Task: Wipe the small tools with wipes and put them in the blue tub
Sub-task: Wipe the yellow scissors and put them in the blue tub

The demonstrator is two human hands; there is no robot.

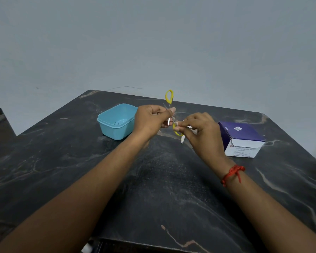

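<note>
Your left hand (151, 119) is pinching a pair of small scissors (169, 96) by the blades, one yellow handle loop pointing up above your fingers and the other hanging low. Your right hand (201, 132) is gripping a white wipe (189, 127), pressing it beside that lower loop. The blue tub (117, 122) is sitting on the dark marble table (153, 189) just left of your left hand; a purple-and-white box (242, 138) is sitting to your right.

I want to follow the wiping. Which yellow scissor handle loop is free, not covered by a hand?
The upper yellow loop, sticking up above the left hand, is free. The lower loop is partly hidden by the right hand fingers.
</note>
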